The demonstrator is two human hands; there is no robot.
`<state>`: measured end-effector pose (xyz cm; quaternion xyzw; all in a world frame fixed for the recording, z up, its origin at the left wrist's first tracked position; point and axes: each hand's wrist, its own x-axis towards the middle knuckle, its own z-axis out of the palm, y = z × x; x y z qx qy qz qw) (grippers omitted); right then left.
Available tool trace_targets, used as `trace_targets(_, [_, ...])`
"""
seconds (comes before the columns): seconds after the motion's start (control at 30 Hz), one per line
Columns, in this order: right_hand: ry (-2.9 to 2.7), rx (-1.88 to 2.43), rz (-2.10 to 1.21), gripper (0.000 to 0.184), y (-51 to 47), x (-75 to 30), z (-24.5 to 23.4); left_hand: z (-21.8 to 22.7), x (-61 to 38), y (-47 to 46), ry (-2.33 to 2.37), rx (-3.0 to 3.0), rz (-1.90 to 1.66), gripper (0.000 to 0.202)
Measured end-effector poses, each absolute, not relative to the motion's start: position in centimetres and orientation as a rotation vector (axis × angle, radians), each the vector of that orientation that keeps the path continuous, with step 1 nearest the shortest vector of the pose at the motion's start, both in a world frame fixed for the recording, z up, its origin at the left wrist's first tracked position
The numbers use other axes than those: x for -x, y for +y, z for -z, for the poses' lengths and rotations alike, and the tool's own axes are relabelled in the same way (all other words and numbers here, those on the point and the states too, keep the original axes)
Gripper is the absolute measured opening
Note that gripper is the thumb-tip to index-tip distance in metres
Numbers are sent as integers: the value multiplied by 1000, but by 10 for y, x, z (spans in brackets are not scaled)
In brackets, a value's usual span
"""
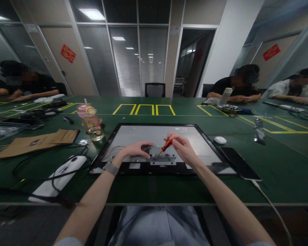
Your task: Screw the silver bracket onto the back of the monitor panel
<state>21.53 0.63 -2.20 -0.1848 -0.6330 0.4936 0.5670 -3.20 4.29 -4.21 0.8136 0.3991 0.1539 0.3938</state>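
Observation:
In front of me a flat display panel (146, 135) with a black frame lies face down, its grey back upward. A metal bracket (163, 159) sits at the panel's near edge, in the middle. My right hand (181, 147) is closed around an orange and black screwdriver (167, 145), tilted with its tip down at the bracket. My left hand (138, 149) rests at the bracket's left side, thumb and fingers curved apart around a small dark part (145, 148). Whether the fingers grip that part, I cannot make out.
Left of the panel are a pink-lidded bottle (90, 123), a paper bag (41, 141) and a white power strip (60, 176) with black cables. To the right lie a white mouse (220, 140) and a phone (240, 163) on a cable. Several people sit across the green table (149, 189).

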Motion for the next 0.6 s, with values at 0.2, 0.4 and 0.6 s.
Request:
trace_targets(0.2, [-1458,492,-1206,23,7,-216,20,45,33,44,1027,-2049,-373,70])
trace_targets(0.4, [-1484,481,-1159,17,6,-214,18,42,33,42,1024,-2053,-375,69])
trace_targets(0.6, [-1422,481,-1203,14,8,-215,23,43,33,43,1019,-2062,-390,69])
